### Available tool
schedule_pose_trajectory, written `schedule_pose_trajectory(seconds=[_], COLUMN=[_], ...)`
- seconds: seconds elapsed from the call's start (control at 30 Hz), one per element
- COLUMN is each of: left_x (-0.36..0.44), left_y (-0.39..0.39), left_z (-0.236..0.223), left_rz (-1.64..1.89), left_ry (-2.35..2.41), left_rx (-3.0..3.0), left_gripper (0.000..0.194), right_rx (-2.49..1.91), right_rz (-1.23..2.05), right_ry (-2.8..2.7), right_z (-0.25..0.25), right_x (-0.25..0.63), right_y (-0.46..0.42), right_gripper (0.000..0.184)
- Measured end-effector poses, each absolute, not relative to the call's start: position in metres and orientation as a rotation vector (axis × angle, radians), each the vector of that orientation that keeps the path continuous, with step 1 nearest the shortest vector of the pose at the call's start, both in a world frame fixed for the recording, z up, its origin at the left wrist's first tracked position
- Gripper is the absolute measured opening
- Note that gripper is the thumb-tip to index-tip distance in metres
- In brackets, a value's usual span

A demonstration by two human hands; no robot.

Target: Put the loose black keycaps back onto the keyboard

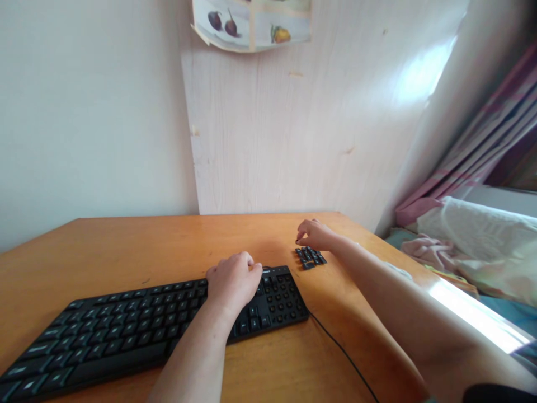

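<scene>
A black keyboard (126,324) lies at a slant on the table, its number pad (282,299) bare of keycaps, with the small switch posts showing. My left hand (235,280) rests over the keyboard just left of that pad. Its fingers curl down at the keyboard's far edge, and their tips are hidden. Beyond the keyboard to the right, loose black keycaps (309,258) sit in rows on the table. Just above their far end is my right hand (314,234), thumb and finger pinched on a small dark keycap (297,242).
The wooden table (138,246) meets a pale wall panel (268,157) at the back. A black cable (342,350) runs from the keyboard's right side toward me. A fruit picture (251,28) hangs above. Bedding (482,240) and a pink curtain (457,162) are at the right.
</scene>
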State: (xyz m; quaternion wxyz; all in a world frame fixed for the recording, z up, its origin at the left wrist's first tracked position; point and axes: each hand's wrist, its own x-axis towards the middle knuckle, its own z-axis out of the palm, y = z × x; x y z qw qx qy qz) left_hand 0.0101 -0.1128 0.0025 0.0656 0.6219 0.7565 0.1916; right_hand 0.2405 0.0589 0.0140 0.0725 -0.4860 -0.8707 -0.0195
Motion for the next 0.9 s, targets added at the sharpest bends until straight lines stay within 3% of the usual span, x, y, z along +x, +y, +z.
schedule_pose_trajectory(seconds=[0.3, 0.9], left_x=[0.01, 0.012], left_y=[-0.111, -0.111], left_z=[-0.001, -0.002], left_rz=[0.594, 0.584], left_ry=[2.281, 2.255], left_rx=[1.898, 1.903], left_gripper=[0.027, 0.026], right_rx=[-0.887, -0.927], right_rz=[0.087, 0.047], right_ry=[-2.641, -2.655], right_z=[0.022, 0.007], right_x=[0.224, 0.216], right_y=[-0.029, -0.057], right_gripper=[0.01, 0.011])
